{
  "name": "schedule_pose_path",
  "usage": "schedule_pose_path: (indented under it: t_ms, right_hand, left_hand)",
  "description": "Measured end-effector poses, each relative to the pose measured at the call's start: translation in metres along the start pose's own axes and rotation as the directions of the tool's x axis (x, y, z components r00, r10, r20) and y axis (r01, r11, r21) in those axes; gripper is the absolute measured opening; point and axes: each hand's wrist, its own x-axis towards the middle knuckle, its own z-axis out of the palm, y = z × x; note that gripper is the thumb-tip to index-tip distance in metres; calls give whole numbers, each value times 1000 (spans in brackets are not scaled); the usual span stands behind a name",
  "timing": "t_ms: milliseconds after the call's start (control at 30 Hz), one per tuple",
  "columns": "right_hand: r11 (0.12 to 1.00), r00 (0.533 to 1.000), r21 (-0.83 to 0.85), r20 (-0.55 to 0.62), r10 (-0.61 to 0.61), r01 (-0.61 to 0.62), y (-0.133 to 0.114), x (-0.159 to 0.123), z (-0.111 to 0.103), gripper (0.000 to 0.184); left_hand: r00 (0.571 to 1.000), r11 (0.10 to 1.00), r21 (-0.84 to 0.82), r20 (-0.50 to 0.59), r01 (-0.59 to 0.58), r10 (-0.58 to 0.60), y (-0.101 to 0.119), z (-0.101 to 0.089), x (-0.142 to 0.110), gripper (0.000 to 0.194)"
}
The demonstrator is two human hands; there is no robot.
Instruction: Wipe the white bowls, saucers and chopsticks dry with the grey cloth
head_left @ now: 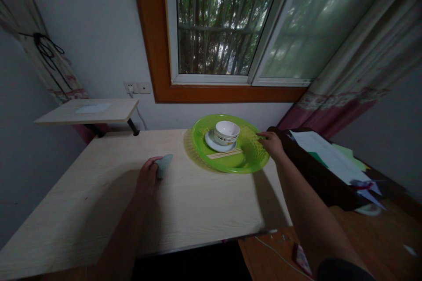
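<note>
Lime-green plastic over on the far right of the table (204,210): that's the basket (253,151), and the right hand (272,144) is at its near-right rim, fingers reaching over the edge, perhaps to steady it; whether they truly grip, I can't tell from here. Inside, white bowls (227,131) sit nested on a plate (212,143), presumably to save room and keep them upright, while the chopsticks (225,153) lie flat alongside in front, where they can't easily roll off. Across to the left, the left hand (147,174) has its fingers closed around a greyish cloth (164,165), bunched up, probably for a firmer hold, well apart from the crockery.
</note>
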Motion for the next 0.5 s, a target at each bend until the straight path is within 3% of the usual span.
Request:
schedule_pose_path:
  t_ms: [133, 300, 500]
  right_hand:
    - [1000, 999, -10, 37, -11, 11, -1, 5, 0, 41]
    - [991, 995, -128, 93, -33, 45, -9, 4, -4, 41]
    - [897, 964, -365, 3, -265, 247, -52, -2, -8, 35]
  left_hand:
    - [995, 999, 9, 86, 53, -54, 5, 13, -11, 41]
    - [987, 998, 19, 148, 55, -58, 2, 13, -16, 45]
    - [982, 998, 35, 180, 61, -66, -11, 11, -15, 48]
